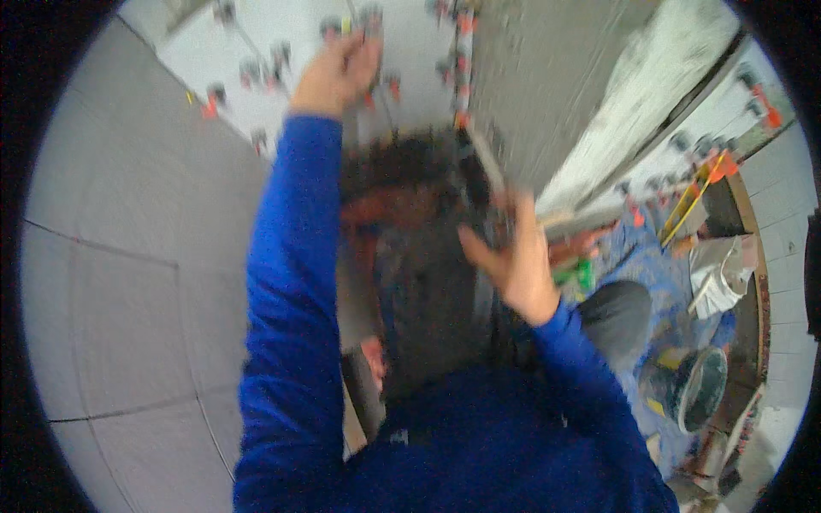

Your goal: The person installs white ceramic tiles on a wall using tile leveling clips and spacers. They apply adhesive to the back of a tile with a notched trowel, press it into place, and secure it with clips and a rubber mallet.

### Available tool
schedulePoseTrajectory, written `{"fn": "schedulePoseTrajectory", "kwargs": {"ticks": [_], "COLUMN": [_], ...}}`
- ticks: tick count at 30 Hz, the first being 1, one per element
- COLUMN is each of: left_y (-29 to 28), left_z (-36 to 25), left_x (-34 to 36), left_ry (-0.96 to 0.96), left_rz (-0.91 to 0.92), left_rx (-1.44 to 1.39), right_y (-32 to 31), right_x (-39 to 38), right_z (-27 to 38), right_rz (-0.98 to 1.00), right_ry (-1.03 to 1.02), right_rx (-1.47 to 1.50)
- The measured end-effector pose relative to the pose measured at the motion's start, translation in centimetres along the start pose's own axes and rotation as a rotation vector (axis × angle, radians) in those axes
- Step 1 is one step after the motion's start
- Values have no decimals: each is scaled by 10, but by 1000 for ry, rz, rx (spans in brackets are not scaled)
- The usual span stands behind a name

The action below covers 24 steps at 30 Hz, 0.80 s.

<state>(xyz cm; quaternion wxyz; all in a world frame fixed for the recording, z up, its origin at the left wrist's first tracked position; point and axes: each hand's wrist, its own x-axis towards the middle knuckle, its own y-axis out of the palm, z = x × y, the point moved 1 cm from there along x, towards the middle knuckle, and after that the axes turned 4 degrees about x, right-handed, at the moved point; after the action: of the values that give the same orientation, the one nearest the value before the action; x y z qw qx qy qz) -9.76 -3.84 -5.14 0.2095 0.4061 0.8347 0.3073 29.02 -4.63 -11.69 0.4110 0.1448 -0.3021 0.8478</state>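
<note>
My left hand [336,77] reaches up to the pale tiles [419,56], its fingers bent together beside a grey-and-red tile levelling clip [370,21]. Blur hides what is between those fingers. More levelling clips [276,58] dot the tile joints around it. Lower and to the right, my right hand [522,265] is raised with thumb and fingers apart, and nothing shows in it. It is nearest to the lower end of the grey mortar-coated strip [547,77]. Between my forearms lies a dark, smeared area that I cannot make out well.
Large grey tiles [145,282] cover the left side. At right, a bucket [703,389] lies tilted on blue sheeting [629,256], with a white bag [718,274] beyond it. My grey-clad knee [617,321] is beside the sheeting. A yellow strip [688,205] leans near more clipped tiles.
</note>
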Motion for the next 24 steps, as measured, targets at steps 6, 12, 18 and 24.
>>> {"fn": "schedulePoseTrajectory", "kwargs": {"ticks": [6,12,18,24], "left_y": [-1,-3,-2,7], "left_z": [-14,-16,-8,6], "left_x": [20,27,30,8], "left_ry": [-59,-79,79,232], "left_rz": [52,257,195,-75], "left_rx": [387,411,513,555], "right_y": [69,157,96,-5], "right_x": [66,67,56,-24], "right_z": [13,-11,-8,-28], "right_rz": [527,937,404,222], "right_ry": [-290,-295,-214,237], "right_rx": [-281,-492,97,195]}}
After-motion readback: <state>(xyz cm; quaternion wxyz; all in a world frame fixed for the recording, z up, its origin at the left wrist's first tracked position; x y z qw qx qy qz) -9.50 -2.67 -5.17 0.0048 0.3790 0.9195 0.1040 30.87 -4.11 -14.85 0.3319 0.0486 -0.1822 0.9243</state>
